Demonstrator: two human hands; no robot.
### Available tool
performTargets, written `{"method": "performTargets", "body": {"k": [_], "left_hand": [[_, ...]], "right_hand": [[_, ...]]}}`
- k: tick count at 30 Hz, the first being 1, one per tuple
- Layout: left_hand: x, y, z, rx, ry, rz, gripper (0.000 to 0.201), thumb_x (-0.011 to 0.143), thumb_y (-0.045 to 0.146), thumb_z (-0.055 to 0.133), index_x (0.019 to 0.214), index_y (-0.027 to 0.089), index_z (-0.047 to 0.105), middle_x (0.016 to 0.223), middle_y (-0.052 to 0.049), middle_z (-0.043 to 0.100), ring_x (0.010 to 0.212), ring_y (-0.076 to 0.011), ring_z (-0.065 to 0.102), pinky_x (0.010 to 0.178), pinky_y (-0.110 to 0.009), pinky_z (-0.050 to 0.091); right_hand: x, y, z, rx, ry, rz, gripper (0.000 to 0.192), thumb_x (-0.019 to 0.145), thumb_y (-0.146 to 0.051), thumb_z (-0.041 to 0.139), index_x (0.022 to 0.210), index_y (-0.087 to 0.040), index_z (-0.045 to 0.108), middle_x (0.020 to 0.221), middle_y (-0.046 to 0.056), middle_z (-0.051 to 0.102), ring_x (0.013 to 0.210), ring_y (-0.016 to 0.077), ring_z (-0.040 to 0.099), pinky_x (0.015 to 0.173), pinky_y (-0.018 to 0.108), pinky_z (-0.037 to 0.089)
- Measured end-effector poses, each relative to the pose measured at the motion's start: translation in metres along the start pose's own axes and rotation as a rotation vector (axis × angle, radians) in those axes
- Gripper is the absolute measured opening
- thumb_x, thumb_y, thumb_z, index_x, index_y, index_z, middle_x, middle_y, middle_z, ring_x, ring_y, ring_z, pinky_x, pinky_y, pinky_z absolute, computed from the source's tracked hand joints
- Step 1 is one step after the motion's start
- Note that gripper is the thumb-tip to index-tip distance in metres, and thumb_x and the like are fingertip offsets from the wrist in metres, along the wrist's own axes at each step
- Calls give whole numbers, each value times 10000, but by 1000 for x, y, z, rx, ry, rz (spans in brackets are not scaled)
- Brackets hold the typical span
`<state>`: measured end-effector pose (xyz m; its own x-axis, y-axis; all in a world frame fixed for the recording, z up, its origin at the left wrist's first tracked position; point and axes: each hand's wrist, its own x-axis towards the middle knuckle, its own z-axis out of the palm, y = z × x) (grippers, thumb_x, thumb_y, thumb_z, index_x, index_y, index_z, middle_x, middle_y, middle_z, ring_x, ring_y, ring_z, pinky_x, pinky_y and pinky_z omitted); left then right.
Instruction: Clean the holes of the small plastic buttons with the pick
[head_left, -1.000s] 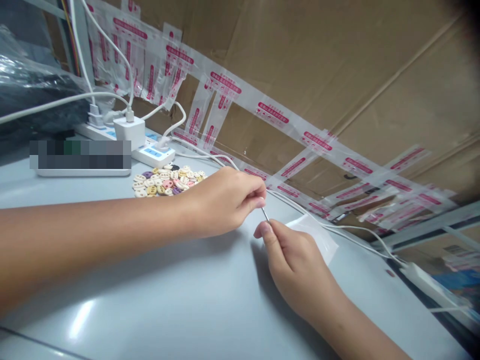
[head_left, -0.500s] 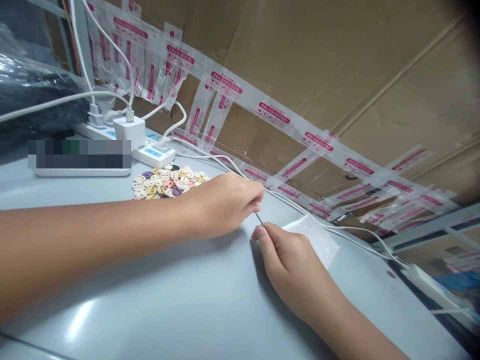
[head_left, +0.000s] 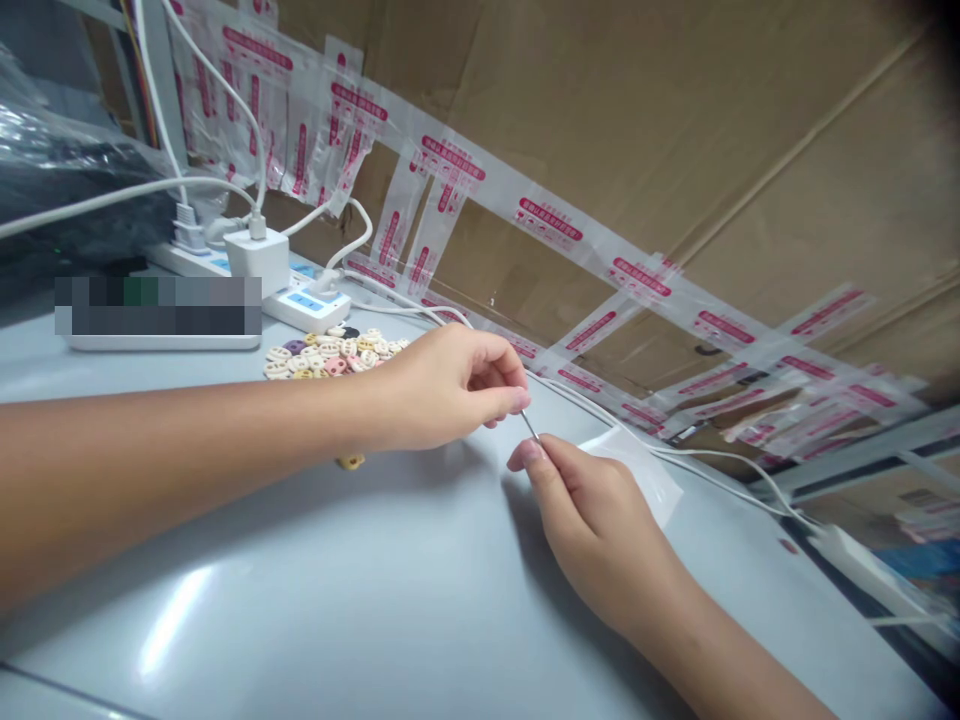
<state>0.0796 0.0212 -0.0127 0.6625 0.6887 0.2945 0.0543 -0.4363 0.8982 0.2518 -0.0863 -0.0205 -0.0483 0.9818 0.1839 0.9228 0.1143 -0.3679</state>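
Between my two hands runs a thin, dark grey, straight piece [head_left: 530, 425], like a fine metal rod or a taut cord; which one I cannot tell. My left hand [head_left: 469, 385] pinches its upper end between thumb and fingertips. My right hand [head_left: 589, 510] grips the lower end between thumb and bent forefinger, and the rest of it is hidden in that hand. Behind my left forearm lies a heap of small oval beads with holes [head_left: 330, 355] in cream, yellow, pink and purple, partly covered by my arm. One yellow bead [head_left: 350, 462] shows below my left wrist.
A clear plastic bag or sheet [head_left: 652, 485] lies behind my right hand. White power strips [head_left: 315, 308], a charger [head_left: 257, 262] and cables stand at the back left. A taped cardboard wall [head_left: 555, 225] borders the table [head_left: 337, 600]. Another power strip [head_left: 870, 575] is at right.
My left hand has turned and its other fingers have loosened, while thumb and fingertips stay at the thin piece. Both hands have shifted slightly. A yellow bead has come into view below my left wrist.
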Motion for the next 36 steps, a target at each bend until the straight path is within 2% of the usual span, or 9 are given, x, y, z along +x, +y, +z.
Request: {"method": "performTargets", "body": {"k": [5, 10, 13, 19, 28, 36], "left_hand": [[1, -1, -1, -44, 19, 4, 75, 858, 251, 639, 853, 177, 645, 795, -27, 720, 703, -140, 667, 657, -272, 552], [0, -1, 0, 7, 8, 51, 76, 852, 247, 636, 856, 173, 651, 768, -28, 722, 699, -149, 678, 636, -275, 550], [0, 1, -1, 38, 0, 55, 73, 849, 237, 634, 852, 168, 657, 743, -23, 717, 684, -146, 677, 613, -264, 538], [-2, 5, -3, 62, -14, 60, 75, 855, 221, 627, 857, 156, 664, 724, -17, 712, 668, -137, 669, 588, -241, 511], [-3, 6, -2, 354, 54, 186, 112, 864, 224, 624, 817, 165, 706, 679, 5, 704, 627, -124, 623, 561, -247, 421], [-3, 5, 0, 486, 113, 289, 122, 867, 199, 626, 774, 175, 702, 645, 30, 680, 597, -107, 578, 594, -250, 406]], "right_hand": [[1, 1, 0, -4, 18, 17, 430, 1027, -417, 300, 857, -200, 631, 548, -23, 520, 522, 168, 504, 528, 291, 335], [0, 0, -1, 28, -6, 19, 423, 1030, -412, 304, 816, -204, 603, 619, 6, 586, 583, 177, 544, 544, 296, 340], [-1, 0, 0, 93, -14, 32, 413, 1033, -433, 320, 825, -207, 596, 586, -21, 507, 551, 160, 474, 532, 287, 326], [-3, 7, 5, 382, -48, 122, 411, 1052, -505, 304, 849, -234, 537, 582, -65, 322, 534, 127, 337, 504, 249, 270], [-1, 2, 0, 201, 1, 53, 387, 1037, -445, 339, 804, -218, 548, 564, -52, 422, 511, 129, 407, 505, 260, 297], [-3, 0, -1, 126, 26, 32, 369, 1024, -396, 338, 788, -218, 559, 578, -38, 482, 516, 143, 468, 514, 264, 332]]}}
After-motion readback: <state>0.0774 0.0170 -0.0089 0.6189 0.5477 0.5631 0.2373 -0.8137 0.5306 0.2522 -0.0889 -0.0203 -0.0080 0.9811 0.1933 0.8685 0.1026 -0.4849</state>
